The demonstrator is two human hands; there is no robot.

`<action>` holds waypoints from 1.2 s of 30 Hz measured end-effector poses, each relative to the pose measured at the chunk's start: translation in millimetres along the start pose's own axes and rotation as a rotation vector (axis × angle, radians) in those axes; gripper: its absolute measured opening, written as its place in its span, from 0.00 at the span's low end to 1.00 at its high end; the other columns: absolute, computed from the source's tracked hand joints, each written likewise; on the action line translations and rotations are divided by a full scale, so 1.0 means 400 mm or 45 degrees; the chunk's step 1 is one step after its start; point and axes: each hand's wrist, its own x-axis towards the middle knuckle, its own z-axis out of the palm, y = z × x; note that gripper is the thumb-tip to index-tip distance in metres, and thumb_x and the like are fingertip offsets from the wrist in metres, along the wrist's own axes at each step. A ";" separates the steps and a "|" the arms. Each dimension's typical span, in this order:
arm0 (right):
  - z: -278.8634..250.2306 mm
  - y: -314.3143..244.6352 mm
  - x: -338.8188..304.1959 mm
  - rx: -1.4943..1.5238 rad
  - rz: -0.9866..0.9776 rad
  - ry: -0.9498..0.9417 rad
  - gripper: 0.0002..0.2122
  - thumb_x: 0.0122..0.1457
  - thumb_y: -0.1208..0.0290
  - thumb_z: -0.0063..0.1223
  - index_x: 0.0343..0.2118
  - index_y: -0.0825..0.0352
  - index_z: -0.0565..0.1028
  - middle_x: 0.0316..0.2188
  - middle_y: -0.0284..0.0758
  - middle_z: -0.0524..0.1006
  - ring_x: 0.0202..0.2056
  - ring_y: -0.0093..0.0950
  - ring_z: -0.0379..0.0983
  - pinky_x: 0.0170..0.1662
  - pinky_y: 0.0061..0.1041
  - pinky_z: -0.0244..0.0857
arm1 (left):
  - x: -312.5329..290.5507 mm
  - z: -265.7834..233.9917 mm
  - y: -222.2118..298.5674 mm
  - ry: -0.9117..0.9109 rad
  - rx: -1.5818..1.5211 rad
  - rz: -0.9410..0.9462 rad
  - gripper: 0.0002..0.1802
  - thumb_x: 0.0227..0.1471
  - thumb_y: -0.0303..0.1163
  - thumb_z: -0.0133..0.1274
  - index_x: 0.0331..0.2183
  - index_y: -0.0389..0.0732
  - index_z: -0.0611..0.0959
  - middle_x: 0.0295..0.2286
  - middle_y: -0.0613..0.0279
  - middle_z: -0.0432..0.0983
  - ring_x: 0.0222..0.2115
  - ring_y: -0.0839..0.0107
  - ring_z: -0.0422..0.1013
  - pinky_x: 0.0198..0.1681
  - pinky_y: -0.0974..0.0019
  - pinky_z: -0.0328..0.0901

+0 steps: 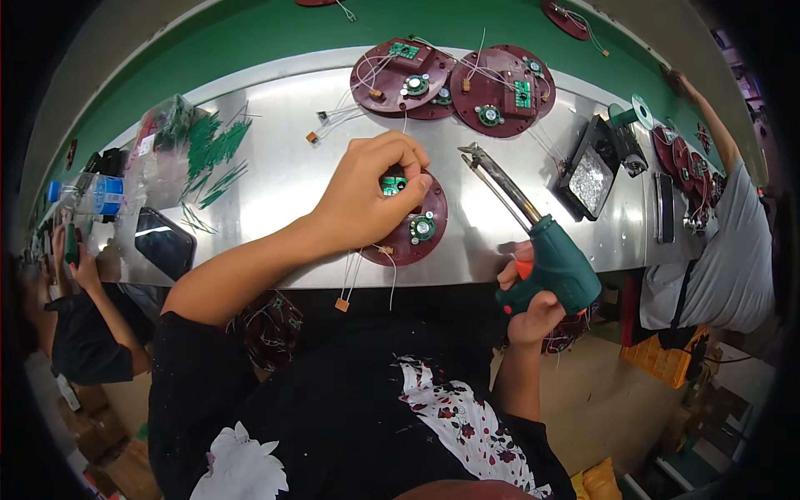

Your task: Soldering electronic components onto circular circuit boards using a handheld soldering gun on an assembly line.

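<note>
A round maroon disc [435,202] lies on the metal bench in front of me, carrying a small green circuit board [391,185] and a little round speaker [422,227]. White wires and a tan connector [342,306] hang from its near edge. My left hand [367,193] is over the disc, thumb and fingers pinched together by the circuit board; what lies between the fingertips is hidden. My right hand [537,321] grips a green soldering gun [556,262] with a red trigger. Its metal tip points up and left, apart from the disc.
More wired maroon discs [527,68] overlap at the bench's far side, before a green belt [275,37]. Green wires [212,150], a phone [165,242] and a bottle [98,194] lie left. A black tray [588,169] and solder spool [631,113] stand right. Co-workers sit both sides.
</note>
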 end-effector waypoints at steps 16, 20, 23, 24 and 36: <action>-0.026 0.025 -0.014 -0.117 0.063 -0.211 0.40 0.65 0.32 0.46 0.50 0.78 0.75 0.37 0.43 0.79 0.26 0.25 0.74 0.30 0.25 0.67 | -0.015 -0.003 -0.011 -0.008 -0.086 -0.097 0.10 0.46 0.22 0.63 0.23 0.38 0.76 0.39 0.59 0.82 0.39 0.68 0.74 0.44 0.67 0.67; -0.036 0.026 -0.019 -0.170 0.046 -0.257 0.40 0.65 0.32 0.46 0.50 0.77 0.75 0.36 0.42 0.79 0.27 0.25 0.73 0.32 0.25 0.67 | -0.013 -0.001 -0.012 0.007 -0.080 -0.097 0.10 0.46 0.23 0.64 0.23 0.38 0.77 0.40 0.60 0.82 0.40 0.68 0.74 0.45 0.66 0.67; -0.044 0.032 -0.021 -0.189 0.034 -0.284 0.40 0.66 0.33 0.46 0.51 0.77 0.75 0.35 0.41 0.79 0.27 0.25 0.73 0.32 0.26 0.67 | -0.013 -0.003 -0.012 -0.005 -0.100 -0.115 0.10 0.46 0.23 0.64 0.23 0.38 0.77 0.40 0.60 0.82 0.40 0.67 0.73 0.46 0.65 0.66; -0.047 0.034 -0.022 -0.191 0.021 -0.291 0.40 0.66 0.33 0.46 0.52 0.77 0.74 0.34 0.41 0.79 0.27 0.26 0.74 0.32 0.26 0.67 | -0.013 -0.003 -0.012 -0.012 -0.110 -0.123 0.10 0.46 0.23 0.64 0.23 0.38 0.77 0.40 0.60 0.82 0.40 0.67 0.73 0.47 0.64 0.66; -0.050 0.026 -0.014 -0.112 0.078 -0.272 0.41 0.66 0.32 0.45 0.49 0.79 0.75 0.33 0.43 0.78 0.29 0.30 0.75 0.47 0.37 0.73 | -0.011 -0.002 -0.009 -0.020 -0.113 -0.128 0.09 0.46 0.23 0.63 0.24 0.38 0.77 0.39 0.60 0.82 0.40 0.67 0.73 0.48 0.64 0.66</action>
